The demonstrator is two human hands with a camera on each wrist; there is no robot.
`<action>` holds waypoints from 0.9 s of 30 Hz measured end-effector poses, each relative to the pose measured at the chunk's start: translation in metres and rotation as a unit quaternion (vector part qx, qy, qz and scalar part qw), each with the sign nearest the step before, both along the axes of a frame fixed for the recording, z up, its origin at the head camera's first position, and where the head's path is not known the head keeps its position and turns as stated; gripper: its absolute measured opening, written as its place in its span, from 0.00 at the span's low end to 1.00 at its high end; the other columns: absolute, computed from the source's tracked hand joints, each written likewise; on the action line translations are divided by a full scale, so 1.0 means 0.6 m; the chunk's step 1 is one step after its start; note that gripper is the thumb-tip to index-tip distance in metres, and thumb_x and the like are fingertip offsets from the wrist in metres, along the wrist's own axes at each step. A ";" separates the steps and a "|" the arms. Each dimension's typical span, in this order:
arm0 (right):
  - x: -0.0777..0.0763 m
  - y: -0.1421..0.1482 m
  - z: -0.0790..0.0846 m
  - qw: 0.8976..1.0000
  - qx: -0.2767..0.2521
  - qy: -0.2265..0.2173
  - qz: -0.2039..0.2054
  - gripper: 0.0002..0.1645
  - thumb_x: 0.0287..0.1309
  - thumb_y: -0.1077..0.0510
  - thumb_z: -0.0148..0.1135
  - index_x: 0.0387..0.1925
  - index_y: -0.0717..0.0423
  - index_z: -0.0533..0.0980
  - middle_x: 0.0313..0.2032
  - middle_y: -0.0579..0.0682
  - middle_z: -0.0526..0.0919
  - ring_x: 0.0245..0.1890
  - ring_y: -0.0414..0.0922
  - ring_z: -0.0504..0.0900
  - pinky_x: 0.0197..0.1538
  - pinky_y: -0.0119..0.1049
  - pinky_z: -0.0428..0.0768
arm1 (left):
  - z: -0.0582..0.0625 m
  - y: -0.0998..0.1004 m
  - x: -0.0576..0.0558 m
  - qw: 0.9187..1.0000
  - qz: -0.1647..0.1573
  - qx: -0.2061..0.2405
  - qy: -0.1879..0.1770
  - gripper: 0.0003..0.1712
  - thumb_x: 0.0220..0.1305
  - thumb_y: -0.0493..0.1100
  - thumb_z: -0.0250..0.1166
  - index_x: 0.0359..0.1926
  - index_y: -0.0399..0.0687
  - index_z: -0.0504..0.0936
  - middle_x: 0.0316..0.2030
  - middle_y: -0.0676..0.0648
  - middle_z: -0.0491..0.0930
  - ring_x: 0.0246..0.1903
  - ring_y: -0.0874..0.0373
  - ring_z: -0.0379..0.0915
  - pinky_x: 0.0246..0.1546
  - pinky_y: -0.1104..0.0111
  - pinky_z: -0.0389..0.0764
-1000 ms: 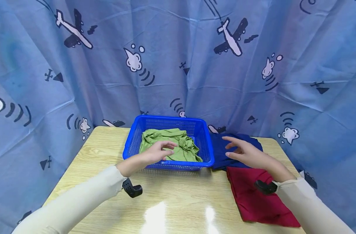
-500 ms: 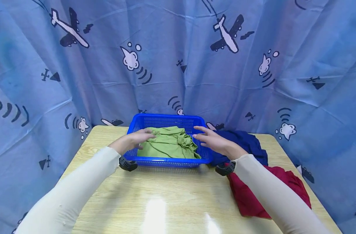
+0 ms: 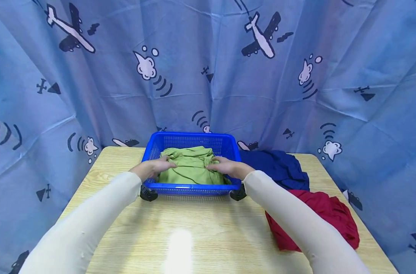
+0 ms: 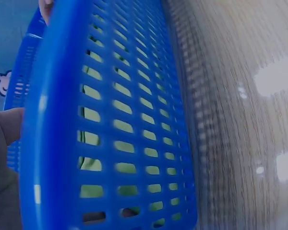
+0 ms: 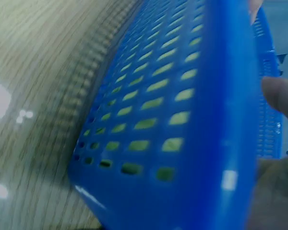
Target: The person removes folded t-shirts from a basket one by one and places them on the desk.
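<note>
A crumpled green cloth (image 3: 191, 169) lies inside a blue plastic basket (image 3: 191, 187). My left hand (image 3: 156, 166) reaches in over the left part of the basket and grips the cloth's left edge, thumb on top. On the opposite side my right hand (image 3: 230, 168) holds the right edge the same way, its thumb pointing inward. The lower fingers of both hands are hidden by the cloth and basket. Each wrist view is mostly filled by the basket's slotted wall (image 4: 134, 110), with green showing through the slots; a thumb (image 5: 281, 96) appears beyond the rim in the right wrist view.
A navy blue cloth (image 3: 280, 165) lies in a heap right of the basket. Nearer, a dark red cloth (image 3: 327, 209) is partly covered by the right sleeve. The wooden table (image 3: 208, 236) ends at a blue patterned curtain (image 3: 187, 68) behind.
Both hands have come down into the basket, the right one moving left from above the navy cloth, and now hold the green cloth's sides. The red cloth has become more rumpled.
</note>
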State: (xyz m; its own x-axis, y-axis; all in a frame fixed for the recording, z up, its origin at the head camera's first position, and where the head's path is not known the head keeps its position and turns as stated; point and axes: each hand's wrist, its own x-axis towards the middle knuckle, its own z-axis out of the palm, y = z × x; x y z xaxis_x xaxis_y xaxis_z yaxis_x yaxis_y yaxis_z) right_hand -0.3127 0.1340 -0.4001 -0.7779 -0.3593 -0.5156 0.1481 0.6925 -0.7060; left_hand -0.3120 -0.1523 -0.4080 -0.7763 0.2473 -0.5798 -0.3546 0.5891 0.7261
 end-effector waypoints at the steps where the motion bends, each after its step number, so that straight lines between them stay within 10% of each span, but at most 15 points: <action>1: -0.002 0.000 -0.001 1.000 0.005 -0.008 0.007 0.45 0.72 0.42 0.55 0.81 0.47 0.48 0.82 0.56 0.40 0.81 0.59 0.41 0.78 0.63 0.49 | 0.000 0.000 -0.001 1.000 -0.001 0.007 -0.003 0.48 0.76 0.51 0.51 0.81 0.49 0.30 0.80 0.34 0.27 0.78 0.30 0.30 0.71 0.33 0.54; 10: -0.012 0.013 -0.017 0.998 -0.014 -0.056 0.035 0.47 0.71 0.42 0.56 0.82 0.38 0.45 0.82 0.54 0.35 0.81 0.61 0.39 0.77 0.68 0.45 | -0.010 -0.009 -0.009 1.000 -0.002 0.026 -0.001 0.45 0.77 0.44 0.51 0.82 0.60 0.33 0.80 0.35 0.27 0.74 0.33 0.49 0.66 0.48 0.71; 17: -0.010 0.012 -0.026 0.995 -0.011 -0.051 0.082 0.41 0.72 0.46 0.56 0.80 0.41 0.53 0.82 0.53 0.38 0.81 0.60 0.36 0.79 0.64 0.43 | -0.014 -0.013 -0.003 0.998 -0.047 0.036 0.027 0.39 0.78 0.45 0.51 0.82 0.57 0.45 0.81 0.37 0.29 0.79 0.34 0.32 0.76 0.40 0.51; 27: -0.004 0.006 -0.033 0.994 0.010 -0.010 0.106 0.38 0.69 0.46 0.60 0.77 0.45 0.62 0.81 0.56 0.48 0.81 0.58 0.43 0.79 0.59 0.51 | -0.020 -0.015 0.000 0.989 -0.115 -0.006 0.094 0.27 0.80 0.48 0.47 0.70 0.37 0.70 0.77 0.35 0.56 0.78 0.34 0.43 0.78 0.43 0.48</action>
